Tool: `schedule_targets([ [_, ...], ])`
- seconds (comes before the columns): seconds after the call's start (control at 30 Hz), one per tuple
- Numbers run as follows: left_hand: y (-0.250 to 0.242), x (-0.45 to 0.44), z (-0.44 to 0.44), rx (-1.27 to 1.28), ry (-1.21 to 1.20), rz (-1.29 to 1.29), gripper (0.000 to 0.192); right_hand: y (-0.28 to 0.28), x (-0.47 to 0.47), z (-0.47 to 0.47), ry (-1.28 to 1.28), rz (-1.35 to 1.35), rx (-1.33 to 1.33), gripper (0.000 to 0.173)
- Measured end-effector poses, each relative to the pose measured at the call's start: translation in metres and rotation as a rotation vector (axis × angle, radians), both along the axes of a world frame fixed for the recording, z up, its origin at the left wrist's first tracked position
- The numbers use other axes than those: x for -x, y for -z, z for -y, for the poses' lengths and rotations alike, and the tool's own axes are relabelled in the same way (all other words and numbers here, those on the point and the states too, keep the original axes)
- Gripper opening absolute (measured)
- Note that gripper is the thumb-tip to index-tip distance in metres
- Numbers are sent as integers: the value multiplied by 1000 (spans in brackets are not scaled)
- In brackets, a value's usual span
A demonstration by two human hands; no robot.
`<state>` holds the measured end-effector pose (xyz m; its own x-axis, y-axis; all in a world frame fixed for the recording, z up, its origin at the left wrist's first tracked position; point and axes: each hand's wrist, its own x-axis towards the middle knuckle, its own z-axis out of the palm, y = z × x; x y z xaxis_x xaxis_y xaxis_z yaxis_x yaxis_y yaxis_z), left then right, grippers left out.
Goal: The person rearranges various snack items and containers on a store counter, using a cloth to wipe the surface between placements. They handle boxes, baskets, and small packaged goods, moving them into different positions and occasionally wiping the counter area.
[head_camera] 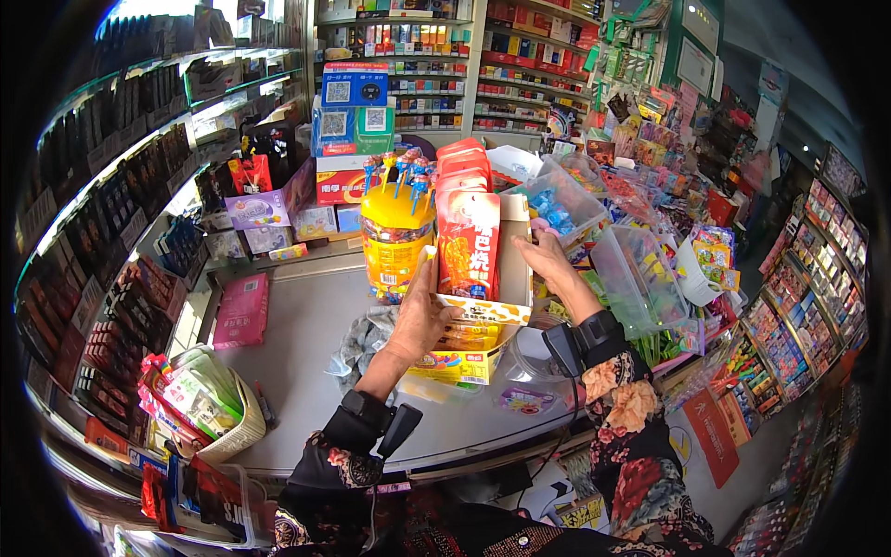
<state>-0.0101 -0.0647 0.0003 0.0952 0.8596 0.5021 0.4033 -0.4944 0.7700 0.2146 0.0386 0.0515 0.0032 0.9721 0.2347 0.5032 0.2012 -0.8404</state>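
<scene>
A cardboard box (516,268) with a cow-spot pattern on its front edge is held up over the counter. Red snack packets (468,244) stand in a row inside it, leaving a gap along its right side. My left hand (418,317) grips the box's left side and front corner. At the right wall, my right hand (546,261) holds the box, with its thumb over the edge. Directly below is a yellow snack box (456,365), partly covered. A yellow-lidded candy jar (397,240), with lollipops stuck in its top, stands just left of the held box.
A grey cloth (362,341) lies by my left wrist. On the grey counter (299,313) are a pink box (241,310) and a basket of packets (240,425). Clear plastic bins (637,278) crowd the right side. Payment-code boxes (353,115) are stacked behind the jar.
</scene>
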Motion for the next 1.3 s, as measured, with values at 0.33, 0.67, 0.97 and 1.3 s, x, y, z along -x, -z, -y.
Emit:
schedule_targets([
  [0.33,3,6,6,-94,16,8,91,-34,7,43,53,284,-305,46],
  [0.67,105,102,133,-205,-592,-23,36,7,237,200,-750,30,-562,31],
  [0.97,170,175,164,-88,-826,-322,35,168,484,29,-432,-232,538,21],
  [1.3,174,181,162,-37,-622,-548,35,186,546,-2,-680,-681,671,24],
])
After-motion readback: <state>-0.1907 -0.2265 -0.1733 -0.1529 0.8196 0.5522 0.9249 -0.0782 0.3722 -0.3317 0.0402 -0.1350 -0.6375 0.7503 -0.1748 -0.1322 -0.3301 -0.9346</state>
